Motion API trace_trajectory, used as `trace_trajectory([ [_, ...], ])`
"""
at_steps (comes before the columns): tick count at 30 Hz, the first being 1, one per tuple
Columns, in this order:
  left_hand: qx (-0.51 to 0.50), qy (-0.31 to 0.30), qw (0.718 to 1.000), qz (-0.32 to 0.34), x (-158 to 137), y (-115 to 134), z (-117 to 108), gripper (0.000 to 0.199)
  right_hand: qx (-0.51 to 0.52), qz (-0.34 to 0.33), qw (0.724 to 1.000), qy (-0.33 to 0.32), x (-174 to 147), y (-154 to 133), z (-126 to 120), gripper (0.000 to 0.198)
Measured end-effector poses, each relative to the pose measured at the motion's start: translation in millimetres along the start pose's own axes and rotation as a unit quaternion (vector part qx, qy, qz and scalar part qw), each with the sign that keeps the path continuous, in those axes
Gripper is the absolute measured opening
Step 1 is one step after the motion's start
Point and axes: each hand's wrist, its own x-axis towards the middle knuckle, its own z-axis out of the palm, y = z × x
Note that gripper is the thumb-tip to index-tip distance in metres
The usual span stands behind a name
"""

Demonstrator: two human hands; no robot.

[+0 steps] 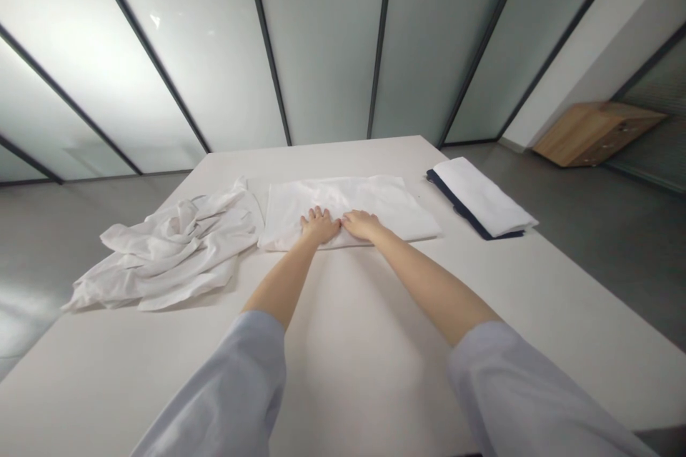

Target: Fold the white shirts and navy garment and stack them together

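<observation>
A white cloth [386, 203], folded into a wide flat rectangle, lies in the middle of the table. My left hand [320, 226] rests palm down on its near part, fingers spread. Right beside it, my right hand [361, 224] also lies flat on the cloth, fingers stretched out toward the left hand. Neither hand grips anything. The cloth shows light wrinkles around the fingers, and its exact kind of garment cannot be made out.
Left on the white table [369, 343] lies a crumpled heap of white cloth [182, 246], its edge overhanging. At the right edge, a folded white cloth [482, 196] sits on a folded dark navy one [464, 212]. Beyond stand frosted glass panels [326, 36] and a wooden cabinet [589, 132].
</observation>
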Motion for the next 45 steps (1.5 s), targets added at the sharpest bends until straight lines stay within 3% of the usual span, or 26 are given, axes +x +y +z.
trace_trajectory([
  [6,0.016,0.013,0.999,0.034,-7.9,-12.6,-6.2,0.065,-0.022,0.035,0.997,0.072,-16.9,-2.5,26.9,0.053],
  [11,0.039,0.036,0.998,0.042,-31.1,-34.3,-9.7,0.057,-0.017,0.033,0.996,0.077,-14.1,-1.8,32.4,0.054],
  [14,0.019,0.059,0.998,0.030,-35.2,-25.6,-9.7,0.052,0.013,0.044,0.996,0.078,-4.6,-5.1,26.6,0.053],
  [18,-0.054,0.084,0.994,0.039,-27.4,4.7,-4.9,0.041,0.074,0.091,0.990,0.074,9.7,-14.6,17.0,0.049],
  [22,-0.061,0.124,0.990,0.020,-25.2,24.1,6.3,0.039,0.081,0.103,0.984,0.120,9.6,-17.6,20.8,0.045],
  [26,-0.014,0.150,0.988,0.024,-31.3,22.1,16.8,0.044,0.032,0.070,0.985,0.157,-1.6,-13.9,32.6,0.043],
  [31,0.021,0.136,0.990,-0.005,-34.1,13.1,20.9,0.057,-0.007,0.064,0.988,0.138,-11.4,-7.5,38.2,0.053],
  [36,0.014,0.112,0.993,-0.030,-35.1,-8.9,17.0,0.071,-0.023,0.091,0.991,0.098,-16.2,9.7,35.0,0.062],
  [45,0.021,0.101,0.989,-0.110,-48.3,-86.9,7.5,0.070,-0.037,0.173,0.981,0.083,-29.7,78.6,18.0,0.064],
])
